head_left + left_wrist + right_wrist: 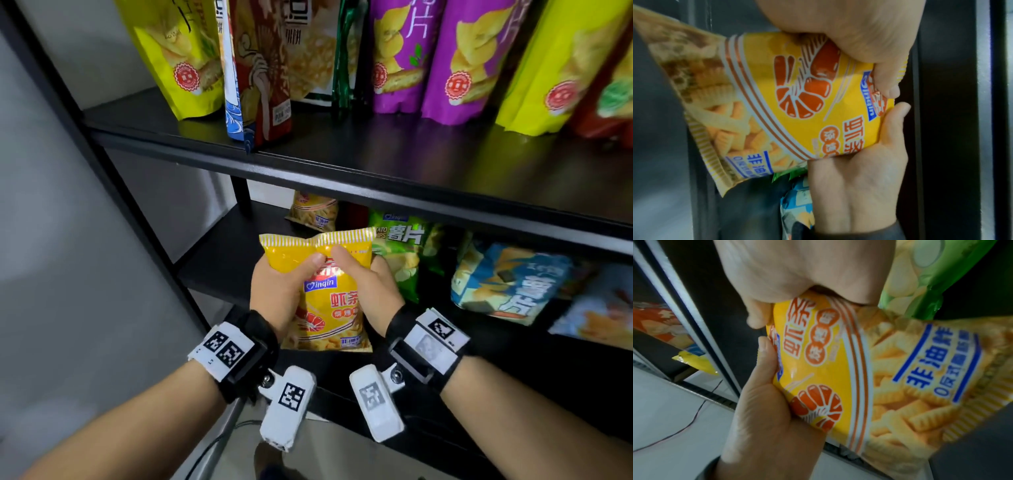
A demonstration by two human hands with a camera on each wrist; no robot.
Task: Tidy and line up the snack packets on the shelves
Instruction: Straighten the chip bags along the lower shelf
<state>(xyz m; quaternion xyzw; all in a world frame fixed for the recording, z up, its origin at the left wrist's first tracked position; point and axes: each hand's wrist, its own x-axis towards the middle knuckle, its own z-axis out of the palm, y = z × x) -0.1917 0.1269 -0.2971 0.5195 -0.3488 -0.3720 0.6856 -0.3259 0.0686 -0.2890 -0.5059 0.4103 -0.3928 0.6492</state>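
Note:
I hold a yellow shrimp-stick packet [329, 301] upright in both hands over the left part of the lower shelf [219, 260]. My left hand [281, 287] grips its left side, thumb across the front. My right hand [371, 291] grips the right side, thumb next to the left one near the top. The left wrist view shows the packet [797, 105] pinched between my left hand [869, 40] and my right hand [855, 178]. In the right wrist view the packet [849, 369] fills the middle. Whether its bottom edge touches the shelf is unclear.
On the lower shelf a second shrimp-stick packet [313, 212] stands at the back, with a green chips packet [407, 253], a blue packet [507, 284] and a pale packet [596, 318] to the right. The upper shelf [342, 178] carries tall yellow, red and purple packets [455, 58]. A black upright [113, 178] stands at left.

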